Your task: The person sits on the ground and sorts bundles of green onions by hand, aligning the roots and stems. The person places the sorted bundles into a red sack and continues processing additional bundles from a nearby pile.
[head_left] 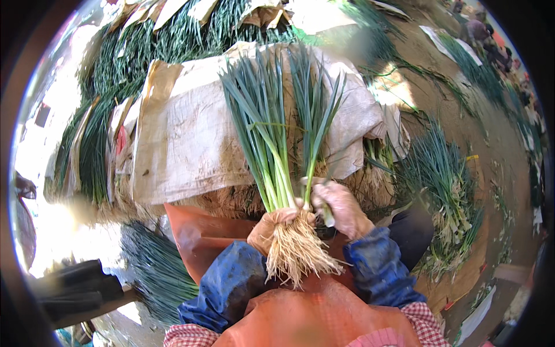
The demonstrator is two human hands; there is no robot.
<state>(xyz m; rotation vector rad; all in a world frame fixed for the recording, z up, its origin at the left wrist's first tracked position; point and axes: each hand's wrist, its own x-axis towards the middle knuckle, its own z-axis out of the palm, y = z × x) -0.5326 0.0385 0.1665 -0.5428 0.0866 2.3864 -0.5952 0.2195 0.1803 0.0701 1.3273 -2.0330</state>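
A bunch of green onions (275, 173) stands upright before me, its long green leaves pointing away and its pale, stringy roots (299, 253) hanging towards my apron. My left hand (262, 230) is closed around the white bases just above the roots. One stalk (308, 178) leans slightly apart on the right side of the bunch. Beside it, my right hand (344, 208) has its fingers bent around a short pale-ended stalk or leaf piece (328, 216). That piece is partly hidden by the fingers, and a blurred leaf rises above them.
A stained woven sheet (195, 143) covers a pile of green onions ahead. More bundles (186, 39) lie beyond it. A loose heap (446, 186) lies at right, another (158, 269) at lower left. An orange apron (321, 316) covers my lap. People (490, 39) are far right.
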